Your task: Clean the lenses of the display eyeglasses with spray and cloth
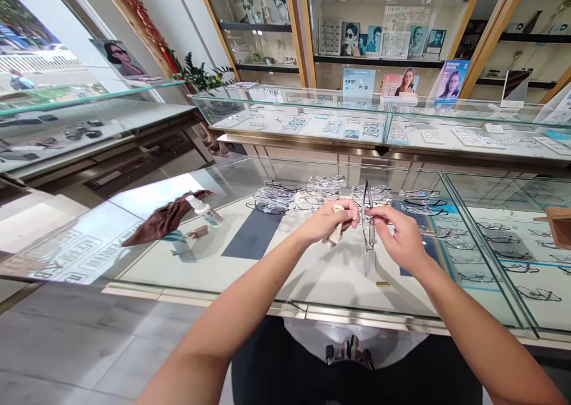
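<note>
My left hand (331, 220) is closed on a small beige cleaning cloth (335, 232), which hangs below the fingers, and pinches it against a pair of thin-framed glasses (367, 222). The glasses stand on edge above the glass counter (187, 256). My right hand (399, 234) pinches the same glasses from the right side, thumb and fingers closed on the frame. Both hands hover over the counter, above rows of displayed glasses inside the case.
A brown cloth (163, 220) and a small white spray bottle (204, 210) lie on the counter to the left. A wooden box (559, 225) sits at the right edge. Another glass showcase (383, 116) and wall shelves stand behind.
</note>
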### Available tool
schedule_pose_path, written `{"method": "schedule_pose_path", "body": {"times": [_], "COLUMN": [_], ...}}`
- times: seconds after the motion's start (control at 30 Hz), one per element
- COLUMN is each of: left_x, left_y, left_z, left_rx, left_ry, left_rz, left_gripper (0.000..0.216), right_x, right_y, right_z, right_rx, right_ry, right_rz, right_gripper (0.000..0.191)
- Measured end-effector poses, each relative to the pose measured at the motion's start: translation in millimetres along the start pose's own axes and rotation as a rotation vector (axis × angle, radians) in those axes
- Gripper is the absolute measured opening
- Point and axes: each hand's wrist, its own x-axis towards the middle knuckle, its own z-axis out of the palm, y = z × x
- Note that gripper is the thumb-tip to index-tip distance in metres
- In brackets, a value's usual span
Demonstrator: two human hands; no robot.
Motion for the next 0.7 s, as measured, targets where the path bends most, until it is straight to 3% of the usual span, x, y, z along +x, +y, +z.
{"method": "schedule_pose_path", "body": {"times": [0.33, 0.7], "left_x": [-0.4, -0.1], "left_y": [9.2, 7.6], "left_z": [1.1, -1.0], "left_rx": [0.234, 0.295], "left_ry": [0.092, 0.133], "left_rz": [0.071, 0.082], "left_gripper": [0.016, 0.015], "right_x": [-2.1, -2.4], "right_y": [0.7, 2.4], "right_z": [1.1, 2.2], "right_rx": [0.026, 0.054], "right_ry": [-0.021, -0.025], "right_rz": [0.058, 0.059], "right_gripper": [0.026, 0.027]}}
